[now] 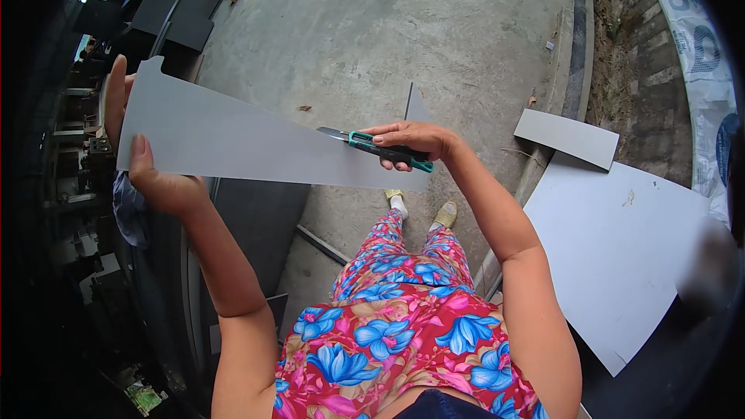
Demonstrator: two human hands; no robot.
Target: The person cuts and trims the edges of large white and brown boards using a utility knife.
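A long grey panel (233, 136) spans the space in front of me, wide at its left end and narrower towards the right. My left hand (159, 174) grips its left end, thumb on the face and fingers behind the edge. In my right hand (407, 143) is a green and black utility knife (388, 152), its blade extended and pointing left over the panel's face. Whether the blade touches the panel I cannot tell.
A white sheet (621, 240) lies at the right with a small grey board (566, 138) over its top edge. Dark panels (174, 12) stand at the upper left. Below are my slippered feet on the concrete floor (372, 31).
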